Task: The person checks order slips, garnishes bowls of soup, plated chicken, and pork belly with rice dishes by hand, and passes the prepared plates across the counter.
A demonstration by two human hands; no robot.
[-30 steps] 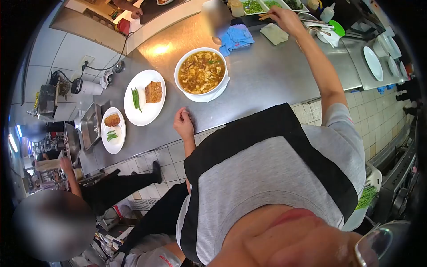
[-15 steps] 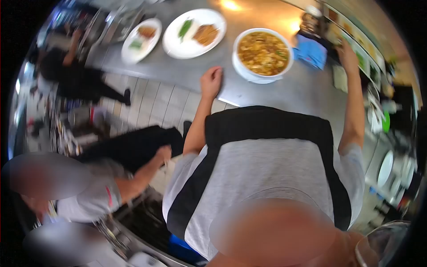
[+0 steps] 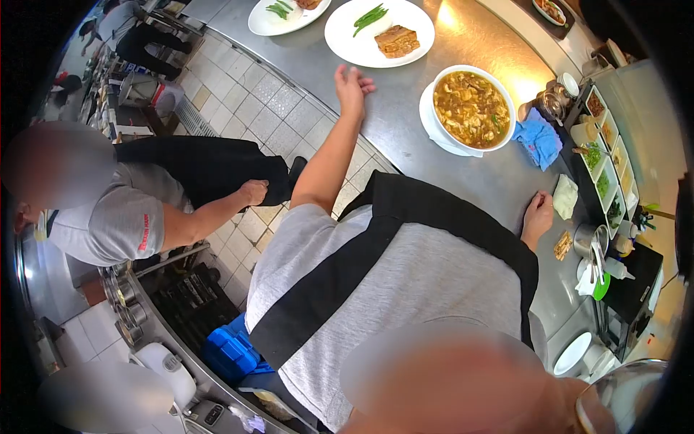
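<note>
My left hand [image 3: 353, 92] is held out by the counter edge, just below a large white oval plate [image 3: 347, 45]. Its fingers are apart and it holds nothing. On that plate lie a browned slab of food [image 3: 397, 42], green beans [image 3: 370, 19] and something white. My right hand [image 3: 537, 217] rests low on the steel counter with its fingers curled in, nothing visible in them. Closest to it is a folded pale cloth [image 3: 565, 197]. Between my hands, a white bowl of brown soup [image 3: 471, 108] with egg-like pieces stands on a white saucer [image 3: 436, 130].
A second plate [image 3: 271, 23] sits farther left. Beyond the bowl are a crumpled blue cloth [image 3: 538, 139] and garnish trays [image 3: 607, 170]. Several wooden sticks [image 3: 563, 246] and a metal pot [image 3: 589, 240] stand right. A co-worker [image 3: 155, 210] is close on my left.
My right hand has come down from the garnish trays to the counter. My left hand has opened and reached towards the large plate. My view has turned; the co-worker remains at my left.
</note>
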